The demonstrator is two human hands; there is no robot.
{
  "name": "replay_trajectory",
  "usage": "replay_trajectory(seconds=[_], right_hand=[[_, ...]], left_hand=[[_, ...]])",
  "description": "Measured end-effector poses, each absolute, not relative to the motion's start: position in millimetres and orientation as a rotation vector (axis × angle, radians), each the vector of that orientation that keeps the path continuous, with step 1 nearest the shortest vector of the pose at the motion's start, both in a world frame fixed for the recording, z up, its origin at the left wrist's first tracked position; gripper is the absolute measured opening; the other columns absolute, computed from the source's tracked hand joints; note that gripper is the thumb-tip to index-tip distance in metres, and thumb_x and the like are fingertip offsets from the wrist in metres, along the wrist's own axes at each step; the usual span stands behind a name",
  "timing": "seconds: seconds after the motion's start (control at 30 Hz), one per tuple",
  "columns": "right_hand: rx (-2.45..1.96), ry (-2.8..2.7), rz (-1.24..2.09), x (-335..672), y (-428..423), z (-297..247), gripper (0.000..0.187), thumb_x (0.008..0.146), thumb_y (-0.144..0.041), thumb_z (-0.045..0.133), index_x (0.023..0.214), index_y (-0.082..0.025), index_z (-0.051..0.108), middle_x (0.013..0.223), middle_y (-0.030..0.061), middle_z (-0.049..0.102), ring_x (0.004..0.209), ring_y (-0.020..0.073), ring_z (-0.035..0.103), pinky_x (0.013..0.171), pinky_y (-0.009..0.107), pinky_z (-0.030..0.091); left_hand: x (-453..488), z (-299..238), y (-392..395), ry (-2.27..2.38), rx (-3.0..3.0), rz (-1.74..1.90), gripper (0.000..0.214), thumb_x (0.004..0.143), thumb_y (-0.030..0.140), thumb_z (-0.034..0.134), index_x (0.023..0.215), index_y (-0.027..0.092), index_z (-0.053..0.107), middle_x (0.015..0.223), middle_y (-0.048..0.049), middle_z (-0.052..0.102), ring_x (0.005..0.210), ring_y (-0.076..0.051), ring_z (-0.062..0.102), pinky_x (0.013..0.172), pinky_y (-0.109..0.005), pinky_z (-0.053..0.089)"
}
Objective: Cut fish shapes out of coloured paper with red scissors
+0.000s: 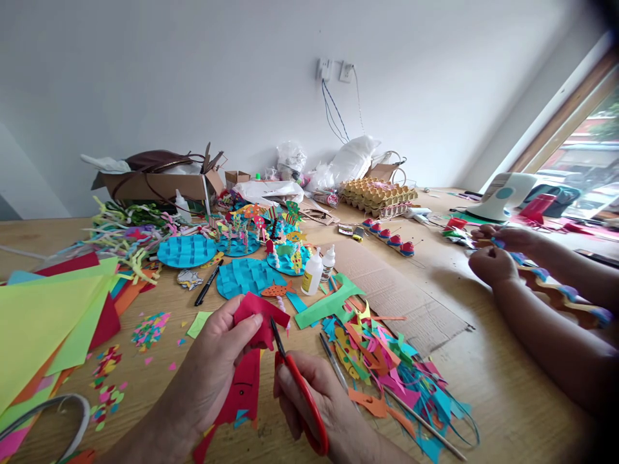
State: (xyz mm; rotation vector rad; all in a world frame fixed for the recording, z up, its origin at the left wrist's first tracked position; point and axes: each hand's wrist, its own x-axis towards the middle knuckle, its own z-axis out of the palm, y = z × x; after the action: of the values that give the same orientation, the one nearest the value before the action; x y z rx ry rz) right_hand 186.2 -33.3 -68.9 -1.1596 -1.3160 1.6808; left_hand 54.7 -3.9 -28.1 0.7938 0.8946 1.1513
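Between its thumb and fingers, my left hand [220,351] pinches a piece of red paper [251,314]. My right hand [314,386] grips red-handled scissors [304,403], whose dark blades lie at the right part of that paper. Below the hands, a red paper strip [240,386] with a small drawn eye and blue scraps lies on the table. Just beyond are blue discs [249,278] with folded paper strips, an orange paper fish [273,290] and two white glue bottles [312,273]. A black marker [209,283] rests left of the discs.
Colourful paper scraps [387,361] pile up on the right, with a thin stick among them. Coloured sheets [53,322] lie at the left near loose confetti [151,330]. Another person's hands [493,261] hold an egg-carton strip at the right. Cardboard [401,296] lies flat between.
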Motion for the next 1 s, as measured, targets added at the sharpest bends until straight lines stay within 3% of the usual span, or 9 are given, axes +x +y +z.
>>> replay_trajectory(seconds=[0.4, 1.0], right_hand=[[-1.102, -1.296, 1.702, 186.0, -34.1, -68.0, 0.057, 0.067, -0.075, 0.047, 0.059, -0.018, 0.041, 0.039, -0.0081, 0.037, 0.032, 0.0034, 0.031, 0.031, 0.015, 0.020], [-1.041, -1.389, 1.654, 191.0, -32.1, -75.2, 0.056, 0.073, -0.072, 0.044, 0.062, -0.017, 0.044, 0.042, -0.0072, 0.038, 0.033, 0.0036, 0.030, 0.032, 0.015, 0.022]], left_hand=[[54.3, -26.6, -5.7, 0.896, 0.799, 1.140, 0.011, 0.067, 0.022, 0.068, 0.075, 0.017, 0.062, 0.059, 0.0026, 0.067, 0.048, -0.008, 0.056, 0.050, -0.016, 0.046], [46.3, -25.4, 0.5, 0.916, 0.939, 1.050, 0.007, 0.072, 0.022, 0.065, 0.078, 0.018, 0.063, 0.068, 0.0012, 0.069, 0.063, -0.012, 0.060, 0.062, -0.020, 0.048]])
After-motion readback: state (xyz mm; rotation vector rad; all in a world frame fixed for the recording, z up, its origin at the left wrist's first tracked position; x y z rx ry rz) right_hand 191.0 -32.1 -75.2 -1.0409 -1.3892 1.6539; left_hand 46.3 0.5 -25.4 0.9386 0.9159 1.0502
